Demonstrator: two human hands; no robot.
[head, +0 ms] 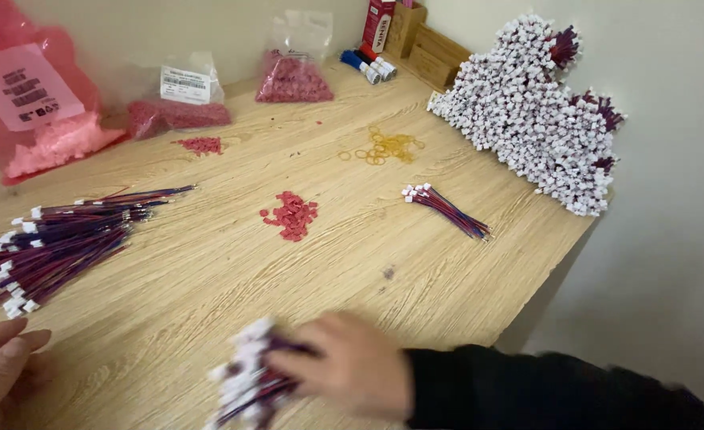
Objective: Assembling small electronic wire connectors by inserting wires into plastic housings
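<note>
The right hand has its fingers closed on a bundle of red-and-blue wires tipped with white plugs, low on the worktop and blurred by motion. The left hand lies flat at the near left edge, fingers loosely spread and holding nothing, apart from the bundle. Just beyond the left fingers lies a loose fan of wires, plugs toward the hand. Ahead of the right fingers, well apart, sits a small heap of red caps, with a thin wire bunch to its right. Farther out are yellow rubber bands, pink bags along the wall, and a big stack of finished bundles at the far right. To handle the bundle well, I judge the grip should sit close behind the plugs so the ends stay level, with the free hand steadying the tails.
</note>
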